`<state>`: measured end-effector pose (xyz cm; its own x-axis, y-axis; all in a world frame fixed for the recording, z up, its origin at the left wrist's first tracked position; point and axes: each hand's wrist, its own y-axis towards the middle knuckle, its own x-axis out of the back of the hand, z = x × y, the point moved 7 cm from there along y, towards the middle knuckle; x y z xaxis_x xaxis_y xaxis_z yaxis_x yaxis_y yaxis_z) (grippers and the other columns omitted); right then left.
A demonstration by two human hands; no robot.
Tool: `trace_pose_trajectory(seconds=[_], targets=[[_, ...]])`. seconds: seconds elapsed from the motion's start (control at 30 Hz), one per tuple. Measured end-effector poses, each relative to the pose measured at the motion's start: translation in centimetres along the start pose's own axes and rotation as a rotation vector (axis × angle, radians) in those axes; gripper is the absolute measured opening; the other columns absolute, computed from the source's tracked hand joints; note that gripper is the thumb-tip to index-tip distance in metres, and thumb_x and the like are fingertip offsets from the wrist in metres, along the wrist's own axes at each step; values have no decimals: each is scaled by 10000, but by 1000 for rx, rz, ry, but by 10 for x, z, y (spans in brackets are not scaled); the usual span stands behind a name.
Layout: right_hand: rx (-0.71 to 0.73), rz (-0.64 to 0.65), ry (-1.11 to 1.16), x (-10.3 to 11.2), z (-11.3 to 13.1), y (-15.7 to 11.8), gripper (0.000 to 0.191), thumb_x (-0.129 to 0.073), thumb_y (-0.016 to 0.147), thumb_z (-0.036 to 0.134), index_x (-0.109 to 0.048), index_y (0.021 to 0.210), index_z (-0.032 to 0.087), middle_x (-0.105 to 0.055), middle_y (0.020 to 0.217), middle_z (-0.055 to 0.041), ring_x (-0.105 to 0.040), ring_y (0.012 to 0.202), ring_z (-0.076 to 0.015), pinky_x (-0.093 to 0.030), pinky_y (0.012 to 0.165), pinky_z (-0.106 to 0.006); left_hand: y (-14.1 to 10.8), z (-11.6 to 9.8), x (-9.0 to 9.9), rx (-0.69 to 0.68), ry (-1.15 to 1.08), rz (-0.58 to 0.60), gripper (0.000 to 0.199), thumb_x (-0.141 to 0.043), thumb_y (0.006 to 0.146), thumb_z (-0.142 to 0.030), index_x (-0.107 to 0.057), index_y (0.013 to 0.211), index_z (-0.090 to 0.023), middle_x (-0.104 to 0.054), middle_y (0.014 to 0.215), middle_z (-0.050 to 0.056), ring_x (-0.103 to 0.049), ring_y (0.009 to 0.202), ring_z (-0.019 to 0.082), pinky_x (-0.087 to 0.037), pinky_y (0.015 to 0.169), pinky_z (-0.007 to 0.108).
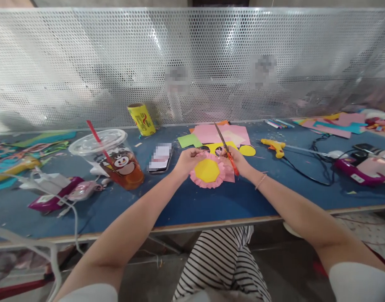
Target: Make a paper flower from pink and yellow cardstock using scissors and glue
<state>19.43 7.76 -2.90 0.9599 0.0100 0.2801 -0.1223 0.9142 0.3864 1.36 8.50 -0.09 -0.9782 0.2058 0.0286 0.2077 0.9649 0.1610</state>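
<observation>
A paper flower [207, 169] with a yellow centre and a ruffled pink rim is held up over the front part of the blue table. My left hand [189, 159] is closed on its upper left edge. Scissors with orange-red handles [231, 162] are gripped in my right hand [239, 161], their dark blades pointing up and away from me. The right fingers are close to the flower's right edge; whether they touch it I cannot tell. Behind my hands lie pink paper sheets [208, 134], a green piece [186, 141] and a yellow paper circle [247, 150].
A large plastic cup [124, 167] with a red straw and a phone [161, 157] stand left of my hands. A yellow tube [142, 119] leans near the perforated screen [116, 63]. To the right lie a yellow glue gun [274, 147], its cord and a purple power strip [359, 172].
</observation>
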Motion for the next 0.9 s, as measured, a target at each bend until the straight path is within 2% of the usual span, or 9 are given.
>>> trace_pose_trajectory(seconds=[0.17,0.3,0.43,0.53,0.63,0.73,0.8,0.9], targets=[[0,17,-14,7,-2,-1,313,-673,683,420,-468,806,217,-537,735,29,-497,628,-120,-428,620,-291,2,-3,6,-31,39,-44,324,-836,474,-356,-662,661,-158,-651,651,3,-579,643,116,-467,670,261],[12,-35,-248,20,11,-4,387,-688,644,486,-415,734,226,-440,635,60,-369,560,-102,-327,531,-262,2,-7,10,-50,45,-49,346,-834,468,-370,-667,676,-150,-651,649,5,-572,635,114,-456,653,252],[49,-31,-394,27,23,-8,418,-672,659,505,-357,713,236,-368,600,70,-309,547,-100,-271,520,-261,0,-18,17,-148,51,-67,308,-790,543,-365,-668,729,-151,-678,718,21,-602,693,134,-461,689,262],[25,-24,-400,25,22,-10,414,-657,668,510,-348,731,241,-386,618,64,-328,550,-110,-290,523,-269,-2,-27,20,-204,110,-84,270,-755,590,-334,-656,766,-154,-690,773,33,-622,750,150,-459,730,272],[14,-19,-375,21,21,-12,408,-656,672,521,-377,772,241,-440,663,46,-364,562,-120,-331,534,-284,-6,-31,19,-195,200,-88,274,-743,600,-318,-614,788,-166,-668,725,23,-610,711,151,-444,687,270],[109,-12,-359,17,30,-16,387,-674,687,496,-418,815,236,-522,757,7,-446,631,-144,-396,603,-321,-14,-37,16,-179,257,-96,355,-751,590,-290,-557,871,-196,-598,630,-25,-564,630,128,-404,631,249],[153,-15,-345,14,38,-19,385,-705,677,469,-440,831,235,-568,822,-19,-498,694,-165,-429,652,-344,-20,-42,12,-188,277,-100,441,-768,570,-257,-515,928,-212,-570,624,-45,-547,627,118,-385,646,244],[134,-25,-192,5,46,-22,412,-738,651,454,-447,850,240,-595,891,-33,-542,746,-173,-466,653,-335,-28,-48,3,-196,293,-62,493,-787,552,-232,-483,939,-215,-566,648,-42,-549,655,129,-375,690,258]])
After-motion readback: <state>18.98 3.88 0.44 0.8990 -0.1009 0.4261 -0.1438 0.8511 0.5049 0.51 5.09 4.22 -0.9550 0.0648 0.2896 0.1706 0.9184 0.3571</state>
